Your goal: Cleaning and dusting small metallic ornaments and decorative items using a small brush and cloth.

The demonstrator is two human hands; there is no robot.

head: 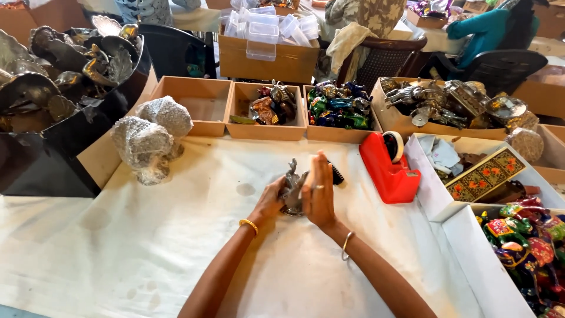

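A small grey metal figurine (291,184) stands on the white cloth (176,235) in the middle of the table. My left hand (269,201) grips it from the left side. My right hand (319,191) is held flat and upright against its right side, with a ring on one finger. A black comb-like brush (336,174) pokes out behind the right hand; whether that hand holds it is not visible. Both wrists wear bangles.
Two foil-wrapped bundles (150,138) lie at the left. A red tape dispenser (389,168) stands right of my hands. Wooden trays (265,109) of figurines line the back. A black bin (59,106) of metal pieces sits far left. Painted elephants (527,235) fill a box at right.
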